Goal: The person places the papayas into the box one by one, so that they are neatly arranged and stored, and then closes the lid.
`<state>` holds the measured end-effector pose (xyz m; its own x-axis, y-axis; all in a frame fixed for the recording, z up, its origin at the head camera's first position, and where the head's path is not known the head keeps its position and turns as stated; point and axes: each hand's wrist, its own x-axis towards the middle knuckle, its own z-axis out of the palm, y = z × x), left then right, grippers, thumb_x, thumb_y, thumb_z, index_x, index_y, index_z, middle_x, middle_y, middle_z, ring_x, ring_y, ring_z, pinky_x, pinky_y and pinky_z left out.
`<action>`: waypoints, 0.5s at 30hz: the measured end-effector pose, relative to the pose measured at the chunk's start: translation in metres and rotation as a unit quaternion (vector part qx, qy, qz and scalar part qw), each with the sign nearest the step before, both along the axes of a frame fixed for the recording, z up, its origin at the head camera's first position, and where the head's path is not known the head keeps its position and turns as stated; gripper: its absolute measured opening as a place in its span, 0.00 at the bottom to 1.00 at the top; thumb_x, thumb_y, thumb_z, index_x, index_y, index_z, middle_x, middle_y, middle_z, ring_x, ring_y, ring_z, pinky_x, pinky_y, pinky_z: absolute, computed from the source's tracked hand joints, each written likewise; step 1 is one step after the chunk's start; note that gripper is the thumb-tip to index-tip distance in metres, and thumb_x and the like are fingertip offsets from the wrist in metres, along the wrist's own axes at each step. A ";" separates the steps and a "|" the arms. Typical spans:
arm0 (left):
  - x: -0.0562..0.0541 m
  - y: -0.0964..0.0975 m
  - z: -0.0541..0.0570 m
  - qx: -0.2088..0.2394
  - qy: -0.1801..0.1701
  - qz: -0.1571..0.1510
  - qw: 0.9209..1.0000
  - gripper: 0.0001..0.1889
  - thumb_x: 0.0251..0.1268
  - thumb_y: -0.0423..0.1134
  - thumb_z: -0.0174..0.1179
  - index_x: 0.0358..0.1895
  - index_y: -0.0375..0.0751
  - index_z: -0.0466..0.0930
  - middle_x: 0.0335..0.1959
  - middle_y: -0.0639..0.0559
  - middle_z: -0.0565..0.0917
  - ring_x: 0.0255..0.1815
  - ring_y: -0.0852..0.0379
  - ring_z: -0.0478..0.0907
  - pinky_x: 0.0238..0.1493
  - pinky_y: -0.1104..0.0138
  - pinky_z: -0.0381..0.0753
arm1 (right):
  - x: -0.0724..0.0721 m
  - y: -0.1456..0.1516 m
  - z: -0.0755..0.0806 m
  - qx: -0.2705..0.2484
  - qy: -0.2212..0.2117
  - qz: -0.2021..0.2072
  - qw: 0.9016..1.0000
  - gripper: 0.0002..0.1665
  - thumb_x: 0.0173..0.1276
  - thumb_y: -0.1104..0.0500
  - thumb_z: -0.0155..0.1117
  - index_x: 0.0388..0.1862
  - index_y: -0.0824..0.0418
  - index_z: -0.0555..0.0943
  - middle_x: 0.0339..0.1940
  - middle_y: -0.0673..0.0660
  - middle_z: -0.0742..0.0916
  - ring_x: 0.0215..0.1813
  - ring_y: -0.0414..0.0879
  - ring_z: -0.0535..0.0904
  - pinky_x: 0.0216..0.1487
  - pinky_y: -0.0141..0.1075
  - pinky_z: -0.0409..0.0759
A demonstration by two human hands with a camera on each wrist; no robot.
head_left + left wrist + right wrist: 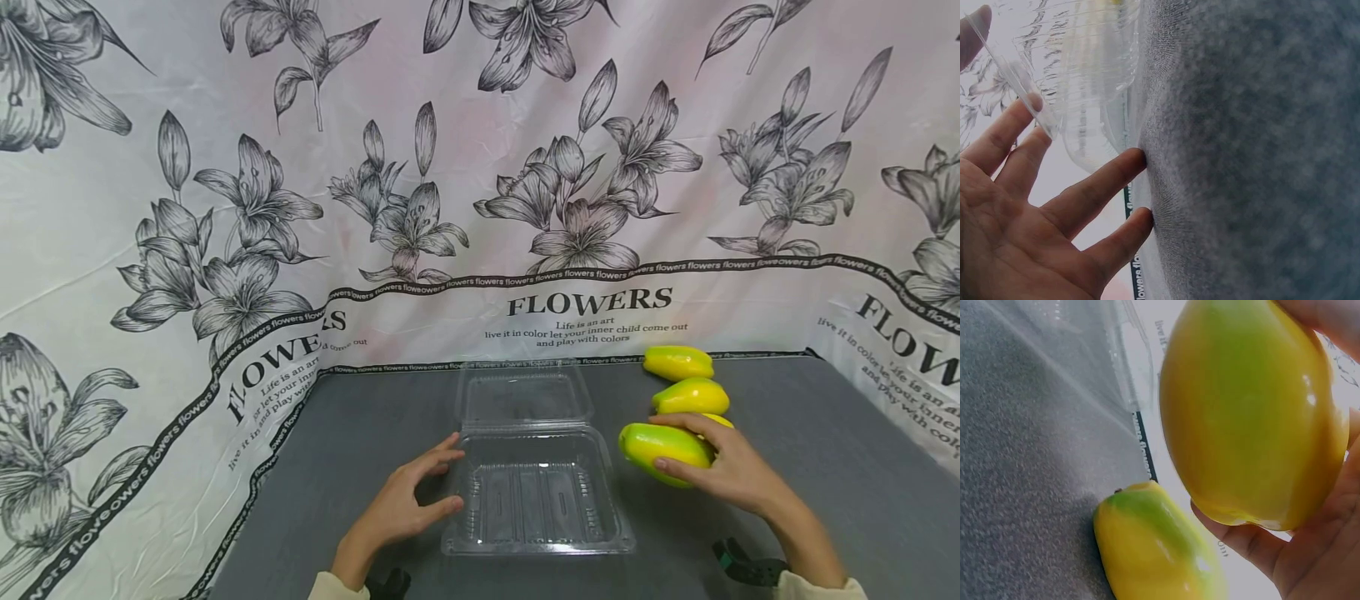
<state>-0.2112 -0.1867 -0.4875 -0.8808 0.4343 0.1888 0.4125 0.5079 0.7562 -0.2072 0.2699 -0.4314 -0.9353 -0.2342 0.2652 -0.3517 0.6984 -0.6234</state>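
Note:
My right hand [723, 471] holds a yellow-green mango [660, 450], fingers over its top and thumb along its near side. In the right wrist view this mango [1250, 419] fills much of the picture, with another mango [1154, 544] lying on the table below it. Open on the table stands a clear plastic clamshell box [618, 546], its lid [525, 400] folded back. At the box's left side is my left hand [408, 500], fingers spread, with fingertips and thumb right at the rim. The left wrist view shows two fingers [1107, 181] reaching to the grey surface.
Behind my right hand lie two yellow mangoes, a farther one [678, 363] and a nearer one [692, 396]. Another mango [722, 419] peeks out behind the fingers. The grey tabletop [337, 433] meets a floral-printed cloth [420, 325] at its back and sides.

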 end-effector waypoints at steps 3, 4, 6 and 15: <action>0.000 0.000 0.001 0.002 0.001 -0.001 1.000 0.31 0.65 0.45 0.70 0.71 0.49 0.74 0.82 0.53 0.62 0.67 0.44 0.80 0.68 0.41 0.74 | -0.001 -0.004 -0.002 -0.005 0.018 0.001 1.000 0.30 0.63 0.48 0.76 0.64 0.49 0.80 0.63 0.57 0.84 0.42 0.35 0.74 0.35 0.32 0.72; 0.001 0.000 0.001 0.002 0.001 0.000 1.000 0.31 0.65 0.45 0.70 0.71 0.49 0.74 0.82 0.53 0.62 0.66 0.44 0.80 0.68 0.41 0.74 | -0.001 -0.005 -0.003 -0.006 0.021 0.002 1.000 0.30 0.63 0.48 0.76 0.64 0.47 0.80 0.63 0.57 0.84 0.43 0.35 0.74 0.35 0.32 0.72; 0.001 0.000 0.002 0.002 0.003 0.001 1.000 0.31 0.65 0.45 0.70 0.71 0.49 0.74 0.81 0.53 0.63 0.66 0.44 0.80 0.68 0.40 0.74 | -0.002 -0.008 -0.004 -0.009 0.027 0.004 1.000 0.30 0.63 0.49 0.76 0.64 0.46 0.80 0.64 0.57 0.83 0.44 0.34 0.74 0.36 0.32 0.72; 0.000 -0.001 0.000 -0.004 -0.001 0.005 1.000 0.32 0.65 0.47 0.70 0.71 0.51 0.73 0.81 0.56 0.62 0.66 0.44 0.80 0.69 0.38 0.71 | -0.001 -0.018 -0.006 -0.015 0.023 -0.007 1.000 0.31 0.64 0.47 0.75 0.66 0.46 0.79 0.66 0.58 0.82 0.51 0.35 0.73 0.39 0.33 0.73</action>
<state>-0.2116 -0.1875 -0.4874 -0.8853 0.4269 0.1843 0.4064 0.5175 0.7531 -0.2085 0.2516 -0.4377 -0.9251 -0.2119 0.3149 -0.3705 0.6844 -0.6279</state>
